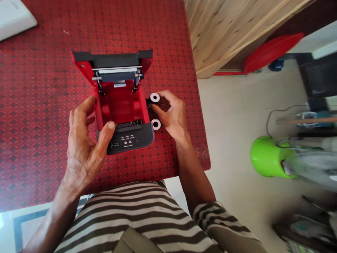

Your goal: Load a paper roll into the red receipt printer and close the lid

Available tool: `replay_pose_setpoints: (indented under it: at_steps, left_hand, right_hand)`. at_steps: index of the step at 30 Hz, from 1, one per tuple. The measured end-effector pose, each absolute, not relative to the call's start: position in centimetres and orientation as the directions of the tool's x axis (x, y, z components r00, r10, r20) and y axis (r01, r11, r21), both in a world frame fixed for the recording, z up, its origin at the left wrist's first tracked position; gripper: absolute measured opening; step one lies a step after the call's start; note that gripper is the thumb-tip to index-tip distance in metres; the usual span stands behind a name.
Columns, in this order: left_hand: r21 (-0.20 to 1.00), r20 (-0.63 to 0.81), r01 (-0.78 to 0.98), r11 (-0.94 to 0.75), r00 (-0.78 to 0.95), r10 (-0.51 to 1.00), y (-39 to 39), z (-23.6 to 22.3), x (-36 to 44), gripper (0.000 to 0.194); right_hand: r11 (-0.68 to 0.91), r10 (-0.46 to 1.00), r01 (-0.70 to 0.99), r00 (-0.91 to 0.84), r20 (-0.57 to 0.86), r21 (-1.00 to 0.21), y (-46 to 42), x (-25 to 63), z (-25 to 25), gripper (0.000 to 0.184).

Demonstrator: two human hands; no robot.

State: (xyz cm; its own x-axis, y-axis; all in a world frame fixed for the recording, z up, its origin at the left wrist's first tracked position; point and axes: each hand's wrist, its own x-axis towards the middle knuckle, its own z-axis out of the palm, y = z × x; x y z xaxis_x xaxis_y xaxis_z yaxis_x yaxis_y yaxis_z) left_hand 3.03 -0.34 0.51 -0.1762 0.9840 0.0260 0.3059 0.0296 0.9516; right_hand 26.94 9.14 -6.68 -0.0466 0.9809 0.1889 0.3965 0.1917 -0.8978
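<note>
A small red and black receipt printer [123, 140] stands on the table with its lid [113, 59] raised. The paper bay [119, 105] inside is bare red plastic. My left hand [84, 144] grips the printer's left side, thumb resting on the black front panel and fingers along the outer wall. At the right wall, the fingers of my right hand [172, 112] close around a small black part [148, 103], mostly hidden, perhaps a plug. Two white paper rolls stand beside that hand: one roll [155, 97] near its fingers, the other roll [156, 124] by the front corner.
The red patterned table [47, 105] ends close to my body and on the right. A white object [15, 19] lies at its far left corner. Off the right edge are a wooden panel [226, 28], a lime green bucket [265, 156] and a cable [270, 116] on the floor.
</note>
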Motion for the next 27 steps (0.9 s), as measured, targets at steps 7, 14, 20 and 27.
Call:
replay_pose_setpoints:
  at_steps: [7, 14, 20, 27]
  left_hand:
    - [0.921, 0.076, 0.39, -0.014, -0.145, 0.987, -0.1, 0.3, 3.1, 0.066]
    - [0.965, 0.045, 0.262, -0.005, -0.146, 0.988, -0.3, 0.2, 3.1, 0.069]
    - [0.969, 0.062, 0.245, -0.026, -0.14, 0.988, 0.0, 0.1, 3.4, 0.07]
    - [0.947, 0.086, 0.32, -0.024, -0.18, 0.98, -1.0, -0.1, 2.6, 0.072]
  right_hand:
    - [0.205, 0.977, 0.464, -0.152, 0.151, -0.862, 9.3, 27.2, -6.7, 0.023]
    - [0.171, 0.985, 0.529, -0.12, 0.126, -0.831, 6.2, 30.8, -4.5, 0.038]
    - [0.116, 0.964, 0.469, -0.266, -0.015, -0.875, 2.8, 30.4, -4.0, 0.049]
    - [0.036, 0.994, 0.259, -0.109, 0.008, -0.965, 2.4, 29.0, -4.0, 0.023]
